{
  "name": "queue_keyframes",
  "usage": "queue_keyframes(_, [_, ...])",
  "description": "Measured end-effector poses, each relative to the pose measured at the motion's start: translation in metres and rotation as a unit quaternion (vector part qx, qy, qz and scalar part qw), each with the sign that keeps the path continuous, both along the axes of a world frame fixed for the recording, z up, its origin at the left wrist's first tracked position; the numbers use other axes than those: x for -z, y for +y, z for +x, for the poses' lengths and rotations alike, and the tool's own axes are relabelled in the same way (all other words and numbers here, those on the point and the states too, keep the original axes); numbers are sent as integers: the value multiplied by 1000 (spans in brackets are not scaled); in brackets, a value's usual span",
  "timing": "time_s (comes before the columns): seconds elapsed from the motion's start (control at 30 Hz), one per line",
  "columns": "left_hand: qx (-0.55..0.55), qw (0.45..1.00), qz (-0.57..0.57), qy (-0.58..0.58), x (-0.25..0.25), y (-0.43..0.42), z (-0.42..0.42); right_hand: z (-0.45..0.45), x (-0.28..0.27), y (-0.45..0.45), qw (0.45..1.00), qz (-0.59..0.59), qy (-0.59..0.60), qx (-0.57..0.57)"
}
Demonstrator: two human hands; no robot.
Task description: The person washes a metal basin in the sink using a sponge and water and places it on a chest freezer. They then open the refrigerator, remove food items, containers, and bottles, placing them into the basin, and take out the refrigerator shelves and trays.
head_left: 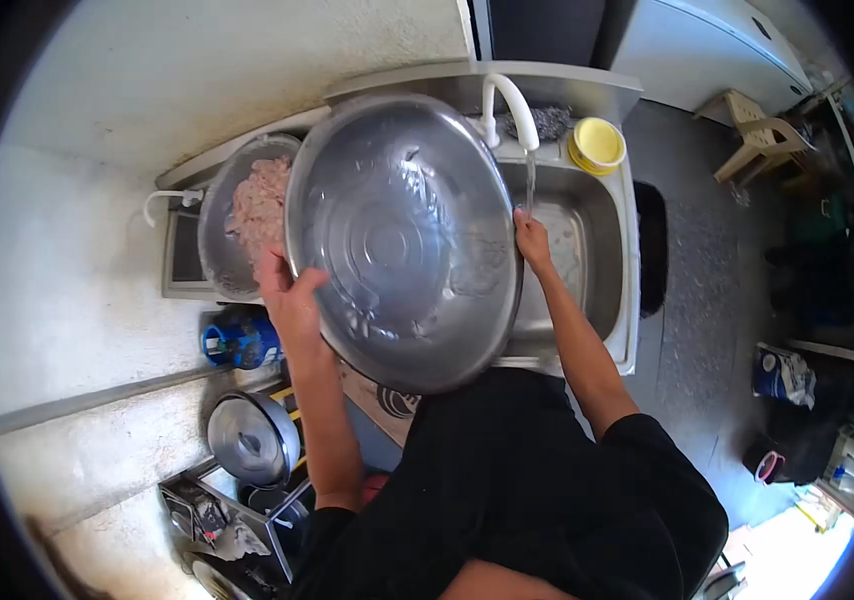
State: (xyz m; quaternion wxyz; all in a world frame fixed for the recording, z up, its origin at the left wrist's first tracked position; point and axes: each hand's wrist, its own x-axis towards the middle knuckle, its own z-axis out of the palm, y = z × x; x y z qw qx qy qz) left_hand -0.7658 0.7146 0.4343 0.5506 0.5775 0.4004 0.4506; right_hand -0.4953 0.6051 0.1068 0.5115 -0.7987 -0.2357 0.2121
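Note:
A large, wet metal basin [387, 245] is held tilted over the sink [602, 275], its inside facing me. My left hand [292, 290] is at its left rim, thumb over the edge and the other fingers partly hidden. At the right rim, my right hand [532, 240] grips the basin, with most fingers out of sight behind it. Water runs from the white faucet [512, 100] into the sink just right of the basin. Behind the basin's left side, another metal basin [215, 235] holds pinkish raw meat [260, 200].
Yellow tubs [597, 145] stand at the sink's back right corner. A second white faucet [172, 197] is on the left. Below it are a blue container [242, 343] and a lidded pot [252, 437]. A plastic chair [762, 135] stands at the upper right.

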Motion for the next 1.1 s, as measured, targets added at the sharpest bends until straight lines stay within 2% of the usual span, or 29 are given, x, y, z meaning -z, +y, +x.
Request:
queue_keyframes(0.03, [-19,999,-42,-26,-5,-10,7,2,8,8,999,-32,-20,-15])
queue_keyframes(0.1, [-21,998,-48,-33,-1,-25,16,12,29,21,999,-21,-40,-6])
queue_keyframes(0.17, [-21,997,-58,-44,3,-37,22,41,56,40,972,-161,-111,-129])
queue_keyframes(0.2, [-23,993,-90,-67,4,-41,25,57,64,53,951,-221,-157,-149])
queue_keyframes(0.23, [-23,988,-124,-91,6,-44,28,66,38,59,953,-216,-157,-140])
queue_keyframes(0.3, [-10,985,-144,-99,14,-46,29,75,-63,56,973,-95,8,-208])
queue_keyframes(0.33, [-8,979,-171,-108,18,-47,30,79,-90,51,975,-93,9,-203])
queue_keyframes(0.37, [-5,980,-171,-107,22,-49,33,83,-110,46,935,46,277,-216])
queue_keyframes(0.4, [7,975,-189,-116,26,-53,34,83,-113,44,807,183,521,-208])
queue_keyframes(0.43, [22,970,-206,-127,30,-54,38,85,-106,47,808,186,520,-205])
queue_keyframes(0.47, [37,967,-217,-129,33,-56,40,86,-100,49,891,66,400,-205])
queue_keyframes(0.5, [45,966,-219,-126,38,-59,41,87,-93,48,942,-56,269,-194])
queue_keyframes(0.57, [64,964,-228,-119,48,-65,48,62,-129,55,885,125,409,-184])
queue_keyframes(0.63, [70,960,-246,-117,50,-72,60,44,-156,70,823,291,441,-208])
queue_keyframes(0.7, [72,955,-263,-118,52,-74,60,45,-163,70,886,335,276,-162])
queue_keyframes(0.73, [77,956,-260,-110,53,-73,60,56,-158,75,959,202,149,-129])
queue_keyframes(0.77, [84,958,-251,-107,54,-71,63,56,-151,77,959,208,148,-123])
queue_keyframes(0.83, [100,960,-242,-103,55,-73,70,43,-165,64,982,34,105,-152])
queue_keyframes(0.9, [105,964,-222,-101,54,-77,80,1,-140,101,945,268,-63,-175])
queue_keyframes(0.93, [110,964,-223,-99,50,-79,84,-18,-168,91,943,246,-109,-194])
queue_keyframes(1.0, [108,966,-216,-89,41,-84,85,-28,-190,77,939,224,-148,-213])
queue_keyframes(1.07, [104,971,-199,-82,37,-85,75,-1,-152,74,942,243,-160,-170])
queue_keyframes(1.1, [102,975,-181,-82,35,-84,72,26,-84,80,964,136,-193,-120])
